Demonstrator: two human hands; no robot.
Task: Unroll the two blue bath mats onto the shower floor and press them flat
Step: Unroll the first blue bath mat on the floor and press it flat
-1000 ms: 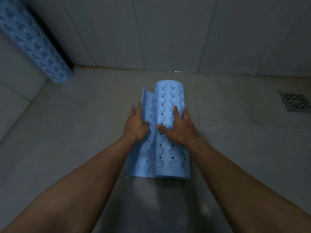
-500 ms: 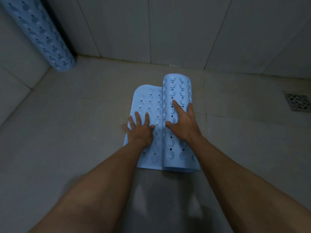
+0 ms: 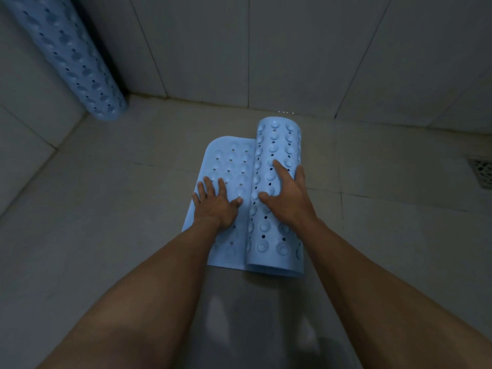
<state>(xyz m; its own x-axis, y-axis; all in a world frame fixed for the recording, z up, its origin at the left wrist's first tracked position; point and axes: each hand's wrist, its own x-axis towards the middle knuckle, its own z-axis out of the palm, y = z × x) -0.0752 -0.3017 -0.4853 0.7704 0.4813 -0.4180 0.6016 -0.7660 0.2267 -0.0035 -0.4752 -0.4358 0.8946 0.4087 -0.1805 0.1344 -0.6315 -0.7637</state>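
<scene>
- One blue bath mat (image 3: 231, 251) lies on the shower floor (image 3: 119, 187), in the middle, near the back wall (image 3: 292, 49)
- It is only partly open. The flat part (image 3: 231, 161) is on the left and lies on the floor. The rolled part (image 3: 279, 139) is on the right, right next to the flat part
- The roll has round bumps and small holes all over it
- The left hand (image 3: 215, 202) is open, with its fingers spread out and straight. Its palm is down on the flat part, near the left edge. It does not grab anything
- The right hand (image 3: 288, 198) lies on top of the rolled part. Its fingers are spread and bend a little over the round shape. The thumb touches the left side of the roll. It rests on the roll and does not squeeze it
- Both bare arms reach in from the bottom of the picture
- The second blue bath mat (image 3: 72, 59) is all rolled up. It leans in the far left corner, with its lower end on the floor, well apart from the hands
- A metal drain (image 3: 482, 173) sits in the floor at the right edge, well apart from the mat
</scene>
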